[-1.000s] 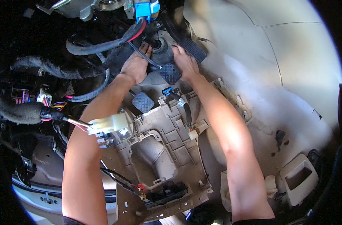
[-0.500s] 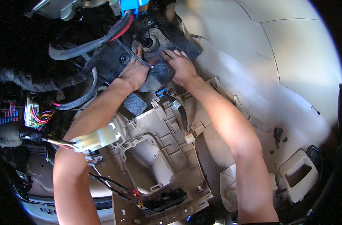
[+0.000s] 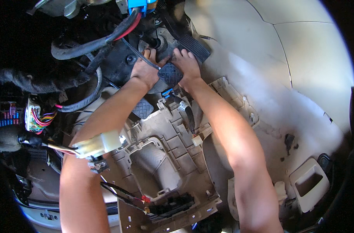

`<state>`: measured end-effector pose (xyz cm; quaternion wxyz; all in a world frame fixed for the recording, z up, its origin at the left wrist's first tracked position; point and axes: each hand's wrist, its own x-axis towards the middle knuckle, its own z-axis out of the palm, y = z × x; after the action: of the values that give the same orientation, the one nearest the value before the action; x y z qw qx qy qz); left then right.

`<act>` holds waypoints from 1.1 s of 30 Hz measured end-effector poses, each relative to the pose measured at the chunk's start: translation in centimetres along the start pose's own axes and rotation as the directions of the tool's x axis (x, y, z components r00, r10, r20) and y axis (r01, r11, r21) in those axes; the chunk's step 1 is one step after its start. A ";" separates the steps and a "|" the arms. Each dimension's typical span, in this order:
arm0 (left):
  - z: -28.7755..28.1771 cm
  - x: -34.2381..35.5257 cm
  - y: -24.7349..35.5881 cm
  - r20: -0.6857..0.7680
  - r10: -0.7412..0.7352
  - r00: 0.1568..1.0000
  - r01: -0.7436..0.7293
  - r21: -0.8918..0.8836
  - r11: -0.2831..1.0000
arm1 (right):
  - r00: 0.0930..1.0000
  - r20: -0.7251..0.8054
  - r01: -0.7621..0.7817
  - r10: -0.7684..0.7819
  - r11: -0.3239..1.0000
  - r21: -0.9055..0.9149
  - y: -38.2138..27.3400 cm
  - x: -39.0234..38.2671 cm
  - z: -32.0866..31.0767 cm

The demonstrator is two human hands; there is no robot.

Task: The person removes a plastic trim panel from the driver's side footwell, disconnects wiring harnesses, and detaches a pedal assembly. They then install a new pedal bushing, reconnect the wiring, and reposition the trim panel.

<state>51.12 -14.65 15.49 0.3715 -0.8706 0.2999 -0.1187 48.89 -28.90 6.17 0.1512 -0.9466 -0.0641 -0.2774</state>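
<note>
In a car footwell, both my hands reach in behind the brake pedal (image 3: 170,75), a ribbed black pad. My left hand (image 3: 146,72) presses on the dark floor lining (image 3: 124,70) left of the pedal, fingers bent and thumb stretched toward the right. My right hand (image 3: 188,68) lies right of the pedal, fingers together against the same lining and holding nothing visible. Just beyond the fingertips is a round grey collar (image 3: 160,42) around a dark shaft. The accelerator pedal (image 3: 194,48) stands above my right hand. Below my left wrist is the clutch pedal (image 3: 143,109). Some fingertips are partly hidden.
A loose beige trim panel (image 3: 184,151) with a black module (image 3: 173,206) lies between my forearms. A white connector (image 3: 101,143) hangs over my left forearm. Black-and-red cables (image 3: 83,50) loop at upper left; a beige handle trim (image 3: 309,184) lies at lower right.
My left hand's fingers have bent and its thumb now points right. My right hand has shifted slightly upward, its fingers drawn closer together. The view has moved a little.
</note>
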 end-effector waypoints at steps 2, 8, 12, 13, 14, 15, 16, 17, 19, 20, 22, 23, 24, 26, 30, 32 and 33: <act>0.2 -0.6 0.2 -0.042 0.013 0.999 -0.006 0.166 0.986 | 1.000 0.012 0.013 -0.013 1.000 -0.007 0.0 0.0 0.4; -1.0 0.4 1.2 0.135 -0.077 0.988 0.055 0.154 0.986 | 0.998 -0.068 0.006 -0.014 0.993 -0.118 0.2 1.0 1.6; -1.0 -0.7 0.8 0.092 -0.049 0.995 0.040 0.091 0.995 | 0.998 -0.036 0.038 -0.042 0.993 -0.114 0.1 1.0 1.4; -1.1 -0.7 0.6 0.108 -0.061 0.992 0.053 0.078 0.996 | 0.999 0.045 0.021 -0.016 0.993 -0.116 -0.1 1.0 1.3; -1.1 -1.0 0.7 0.071 -0.057 0.996 0.050 0.103 0.993 | 0.999 0.025 0.036 -0.033 0.986 -0.163 -0.4 0.8 1.3; -1.3 -0.7 0.7 0.095 -0.076 0.993 0.065 0.113 0.991 | 0.999 0.025 0.043 -0.038 0.970 -0.241 -0.5 1.2 1.2; -1.3 -0.7 1.0 0.080 -0.075 0.994 0.066 0.112 0.991 | 0.998 0.038 0.050 -0.040 0.947 -0.318 -0.7 0.9 1.3; -1.5 -0.5 0.7 0.128 -0.062 0.990 0.051 0.090 0.995 | 0.997 0.064 0.066 -0.044 0.920 -0.387 -0.8 1.5 1.4; -1.5 -1.6 0.1 0.182 -0.091 0.979 0.082 0.053 0.995 | 0.992 0.115 0.079 -0.048 0.956 -0.284 -0.8 1.5 1.8; -1.4 -1.8 -0.1 0.153 -0.092 0.984 0.092 0.010 0.996 | 0.996 0.069 0.078 -0.061 0.961 -0.266 -0.2 1.7 2.0; -1.2 -2.3 -1.8 0.177 -0.063 0.982 0.083 -0.107 0.991 | 0.986 -0.150 0.039 -0.073 0.975 -0.220 0.0 1.2 3.0; -1.0 -2.8 -2.5 0.213 -0.062 0.975 0.081 -0.084 0.993 | 0.960 -0.255 0.084 -0.116 0.988 -0.131 0.2 0.9 3.4; -0.6 -3.1 -2.7 0.260 -0.052 0.964 0.070 -0.062 0.996 | 0.955 -0.276 0.099 -0.107 0.994 -0.041 0.5 0.5 3.7; 0.0 -3.9 -3.2 0.201 -0.087 0.976 0.119 -0.157 0.980 | 0.967 -0.247 0.067 -0.059 0.997 0.026 0.4 0.3 4.0; 0.4 -3.9 -3.0 0.142 -0.126 0.982 0.145 -0.128 0.981 | 0.993 -0.111 0.045 -0.042 0.999 0.026 0.5 0.7 3.3; 0.2 -4.0 -2.7 0.111 -0.121 0.986 0.131 -0.094 0.987 | 0.996 -0.069 0.051 -0.047 0.997 0.053 0.4 0.7 2.9; 0.1 -4.1 -2.7 0.102 -0.120 0.988 0.130 -0.108 0.986 | 0.993 -0.110 0.055 -0.047 0.996 0.065 0.3 0.7 2.9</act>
<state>49.11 -10.61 17.43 0.3269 -0.9122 0.2329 -0.0828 51.02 -28.25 4.13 0.1794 -0.9225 -0.0894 -0.3300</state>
